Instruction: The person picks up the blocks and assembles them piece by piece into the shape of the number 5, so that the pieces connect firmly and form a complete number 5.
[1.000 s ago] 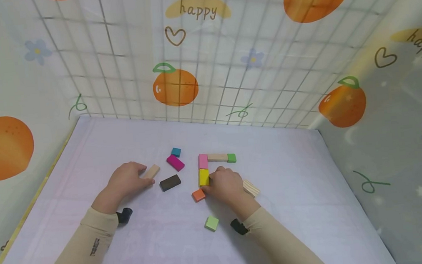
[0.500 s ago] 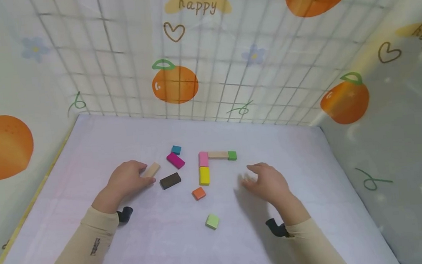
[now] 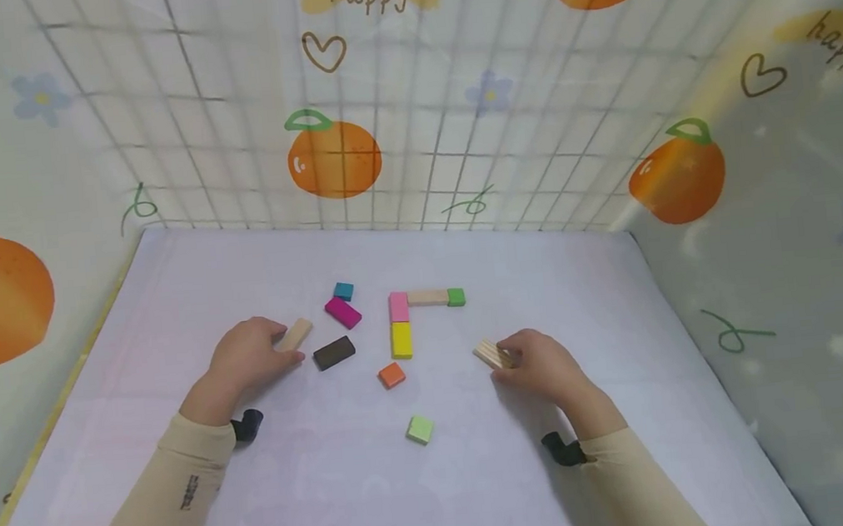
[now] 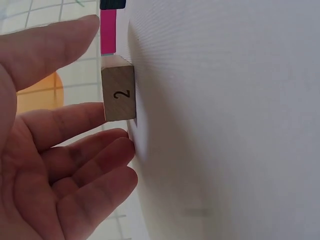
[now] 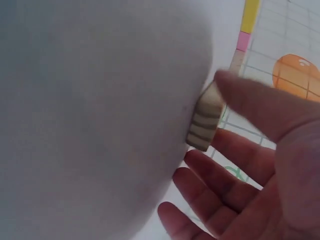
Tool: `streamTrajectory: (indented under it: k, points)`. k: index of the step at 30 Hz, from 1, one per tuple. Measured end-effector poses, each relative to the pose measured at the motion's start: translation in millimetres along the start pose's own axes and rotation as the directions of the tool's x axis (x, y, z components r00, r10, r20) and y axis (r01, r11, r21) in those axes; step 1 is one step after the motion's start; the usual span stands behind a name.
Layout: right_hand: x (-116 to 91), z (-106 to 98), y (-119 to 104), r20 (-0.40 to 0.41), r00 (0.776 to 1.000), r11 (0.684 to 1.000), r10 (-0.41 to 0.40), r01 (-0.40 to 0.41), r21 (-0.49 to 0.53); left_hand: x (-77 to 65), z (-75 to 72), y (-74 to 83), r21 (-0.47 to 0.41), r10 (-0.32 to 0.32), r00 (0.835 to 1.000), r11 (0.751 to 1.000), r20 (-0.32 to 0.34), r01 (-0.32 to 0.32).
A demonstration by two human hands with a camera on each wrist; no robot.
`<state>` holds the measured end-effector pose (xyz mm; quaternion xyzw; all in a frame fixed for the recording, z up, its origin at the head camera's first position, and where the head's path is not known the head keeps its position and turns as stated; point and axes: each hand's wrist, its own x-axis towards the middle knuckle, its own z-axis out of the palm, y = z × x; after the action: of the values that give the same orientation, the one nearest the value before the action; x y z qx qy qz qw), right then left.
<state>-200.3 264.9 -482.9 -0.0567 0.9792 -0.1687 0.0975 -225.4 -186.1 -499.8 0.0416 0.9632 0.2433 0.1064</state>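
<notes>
My left hand (image 3: 249,357) rests beside a plain wooden block (image 3: 296,335) on the left. In the left wrist view, the block's end bears a "2"; the index fingertip is right at its side and the thumb is apart from it. My right hand (image 3: 543,365) pinches a striped wooden block (image 3: 491,355) between thumb and index finger, low over the cloth. In the right wrist view, the thumb (image 5: 250,100) covers one end of this block, and the other fingers are loosely bent below.
In the middle lie a yellow block (image 3: 402,341), pink block (image 3: 399,307), wooden block (image 3: 428,297) and green cube (image 3: 456,297) in an angled row. Around them are magenta (image 3: 343,312), blue (image 3: 344,290), dark brown (image 3: 335,353), orange (image 3: 391,375) and light green (image 3: 420,429) blocks.
My right hand has left the side of the yellow block, moved right and taken hold of the striped block. The left hand has stayed by the plain block. The head view has shifted slightly.
</notes>
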Motion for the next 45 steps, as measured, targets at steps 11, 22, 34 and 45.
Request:
streamTrajectory:
  k: [11, 22, 34, 45]
  points:
    - [-4.9, 1.3, 9.8, 0.005, 1.0, 1.0, 0.02, -0.02, -0.005, 1.9, 0.7, 11.6, 0.021, -0.004, 1.0, 1.0, -0.024, 0.005]
    - [-24.3, 1.3, 8.8, -0.103, 0.994, 0.988, -0.033, 0.049, 0.15, -23.1, -1.8, 9.1, 0.101, -0.013, 0.999, 0.995, 0.046, 0.009]
    - [-29.5, 20.6, -28.4, 0.169, 0.984, 0.545, -0.063, -0.108, 0.832, -58.7, 16.6, 37.7, 0.167, -0.005, 0.999, 0.986, 0.036, -0.001]
    - [-27.5, 34.2, -24.2, 0.28, 0.956, 0.432, -0.085, -0.218, 0.875, -78.4, 27.3, 62.3, 0.226, 0.025, 0.994, 0.973, 0.104, -0.048]
